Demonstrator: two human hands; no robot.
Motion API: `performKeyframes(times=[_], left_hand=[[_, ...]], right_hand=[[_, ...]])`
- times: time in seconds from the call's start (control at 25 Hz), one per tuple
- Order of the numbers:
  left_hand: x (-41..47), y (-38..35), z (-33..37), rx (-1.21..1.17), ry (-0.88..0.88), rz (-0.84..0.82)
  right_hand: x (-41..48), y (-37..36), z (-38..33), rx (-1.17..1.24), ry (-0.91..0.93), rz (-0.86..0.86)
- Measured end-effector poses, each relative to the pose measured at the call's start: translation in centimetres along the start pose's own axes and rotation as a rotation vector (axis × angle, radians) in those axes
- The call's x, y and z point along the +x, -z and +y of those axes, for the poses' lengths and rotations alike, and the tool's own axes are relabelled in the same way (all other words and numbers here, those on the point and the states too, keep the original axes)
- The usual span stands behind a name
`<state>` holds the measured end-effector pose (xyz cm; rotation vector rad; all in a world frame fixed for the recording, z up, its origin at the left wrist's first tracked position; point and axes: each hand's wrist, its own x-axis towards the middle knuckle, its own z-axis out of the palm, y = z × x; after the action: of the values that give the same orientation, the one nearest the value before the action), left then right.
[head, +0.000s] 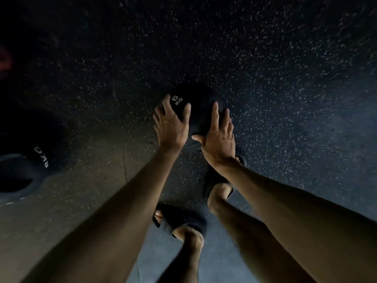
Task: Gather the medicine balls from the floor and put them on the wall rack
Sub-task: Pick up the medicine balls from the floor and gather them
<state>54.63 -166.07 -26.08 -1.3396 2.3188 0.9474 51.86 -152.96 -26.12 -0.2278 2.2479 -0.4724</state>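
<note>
The 6 KG medicine ball [201, 99] sits low on the speckled floor [285, 78], directly ahead of the feet. Contact with the floor cannot be confirmed from this angle.

The left hand [171, 127] and right hand [219, 139] are placed on opposite flanks of the ball. This is probably because a round, heavy load has no handle and must be clamped between the palms.

Grip state: on both hands the fingers are spread and laid flat against the ball, thumbs splayed, with no pinch. Both arms are extended downward and nearly straight (a stooped posture).

A second ball [30, 144] lies well apart on the left, which suggests collection is incomplete.
</note>
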Motion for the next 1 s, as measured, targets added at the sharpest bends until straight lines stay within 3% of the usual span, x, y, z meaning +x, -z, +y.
performKeyframes(times=[0.12,0.36,0.48,0.72,0.88,1.0], left_hand=[[-3.9,0.1,-1.8,0.144,-0.135,-0.143],[3.0,0.4,4.4,0.262,0.043,-0.248],[7.5,2.2,7.4,0.287,0.125,-0.315],[16.0,2.9,12.0,0.186,0.179,-0.263],[21.3,3.4,14.3,0.125,0.243,-0.230],[20.1,4.6,12.7,0.027,0.058,-0.186]], right_hand=[[3.0,2.6,-0.2,0.011,-0.040,-0.038],[9.9,7.4,-1.8,-0.052,-0.085,-0.050],[11.8,8.6,-3.2,0.099,-0.143,0.012],[7.2,6.5,-3.9,0.084,0.018,0.084],[11.0,7.4,-8.2,0.164,-0.151,0.098],[13.5,9.4,-10.0,0.187,-0.265,0.054]])
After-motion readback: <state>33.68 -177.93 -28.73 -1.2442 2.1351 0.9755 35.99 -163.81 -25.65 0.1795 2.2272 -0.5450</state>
